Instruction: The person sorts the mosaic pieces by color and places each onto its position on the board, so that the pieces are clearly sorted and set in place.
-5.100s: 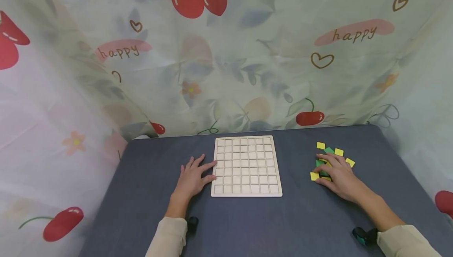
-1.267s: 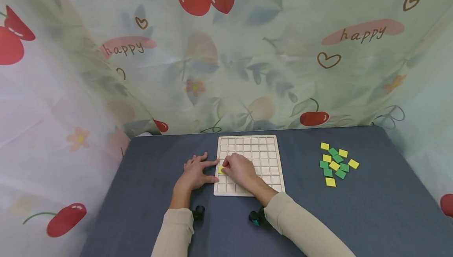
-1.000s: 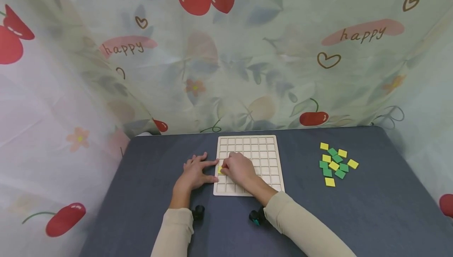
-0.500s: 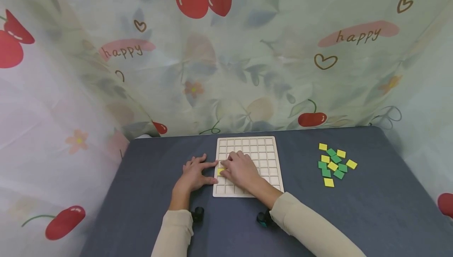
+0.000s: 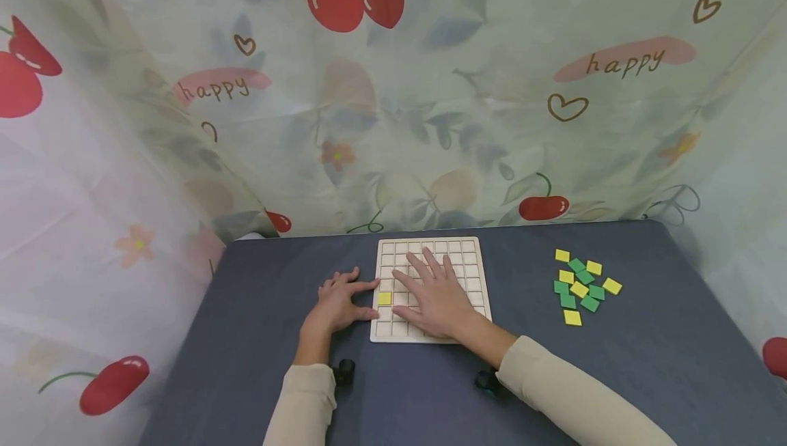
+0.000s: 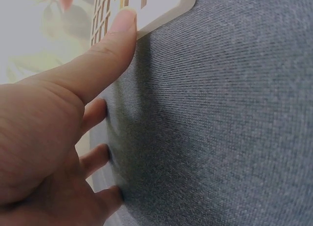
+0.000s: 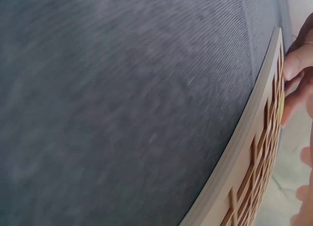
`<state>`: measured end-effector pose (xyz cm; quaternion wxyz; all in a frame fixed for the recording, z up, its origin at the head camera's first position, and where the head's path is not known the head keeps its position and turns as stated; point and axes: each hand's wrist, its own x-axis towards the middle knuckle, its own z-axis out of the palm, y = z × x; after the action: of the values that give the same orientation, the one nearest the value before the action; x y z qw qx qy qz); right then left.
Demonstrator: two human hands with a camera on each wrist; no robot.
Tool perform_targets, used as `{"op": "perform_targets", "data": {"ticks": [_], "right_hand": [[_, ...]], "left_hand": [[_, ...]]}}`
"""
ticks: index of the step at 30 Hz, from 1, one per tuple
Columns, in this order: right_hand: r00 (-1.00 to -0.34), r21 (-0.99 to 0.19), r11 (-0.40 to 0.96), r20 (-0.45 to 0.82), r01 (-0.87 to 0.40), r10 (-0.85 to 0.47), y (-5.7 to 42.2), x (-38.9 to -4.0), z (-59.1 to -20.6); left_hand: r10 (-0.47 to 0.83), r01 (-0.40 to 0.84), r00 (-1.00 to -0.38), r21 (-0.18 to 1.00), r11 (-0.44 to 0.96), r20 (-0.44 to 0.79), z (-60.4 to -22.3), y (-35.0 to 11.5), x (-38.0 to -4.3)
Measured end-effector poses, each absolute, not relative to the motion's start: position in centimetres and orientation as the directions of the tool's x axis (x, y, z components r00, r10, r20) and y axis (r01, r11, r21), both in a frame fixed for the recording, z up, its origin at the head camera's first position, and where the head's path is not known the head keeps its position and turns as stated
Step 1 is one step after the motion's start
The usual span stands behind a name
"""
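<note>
A pale wooden grid board (image 5: 428, 246) lies on the table, its square cells divided by thin ridges. One yellow square tile (image 5: 384, 298) sits in a cell of the leftmost column. My left hand (image 5: 337, 304) rests beside the board, with thumb and index fingertip touching its left edge. In the left wrist view the thumb (image 6: 124, 21) lies on the board's rim. Over the board, my right hand (image 5: 438, 301) spreads its fingers, holding nothing and apart from the yellow tile; whether it touches the board, I cannot tell.
To the right of the board, several loose yellow and green tiles (image 5: 579, 289) lie scattered on the dark grey tablecloth (image 5: 277, 275). A patterned curtain (image 5: 406, 125) hangs behind the table, with more cloth at both sides.
My right hand came from the loose tiles to the board with a yellow tile, pressed it into a cell, then let go and drew back rightward, spreading its fingers. The left hand stays at the edge.
</note>
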<state>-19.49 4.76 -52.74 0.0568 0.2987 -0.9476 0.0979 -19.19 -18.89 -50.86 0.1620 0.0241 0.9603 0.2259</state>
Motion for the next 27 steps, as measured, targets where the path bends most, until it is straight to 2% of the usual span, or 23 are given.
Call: {"op": "perform_targets", "data": {"ticks": [10, 19, 27], "right_hand": [[-0.852, -0.163, 0.836, 0.105, -0.523, -0.513, 7.8, -19.5, -52.3], [-0.872, -0.136, 0.862, 0.111, -0.489, -0.478, 10.9, -20.0, -52.5], [-0.89, -0.181, 0.872, 0.13, -0.455, -0.438, 13.5, -20.3, -52.8]], "left_hand": [[0.111, -0.038, -0.95, 0.461, 0.887, -0.292, -51.0, -18.6, -19.1], [0.106, -0.041, -0.952, 0.464, 0.885, -0.286, -51.0, -18.5, -19.0], [0.087, -0.055, -0.953, 0.449, 0.892, -0.29, -50.9, -18.7, -19.0]]}}
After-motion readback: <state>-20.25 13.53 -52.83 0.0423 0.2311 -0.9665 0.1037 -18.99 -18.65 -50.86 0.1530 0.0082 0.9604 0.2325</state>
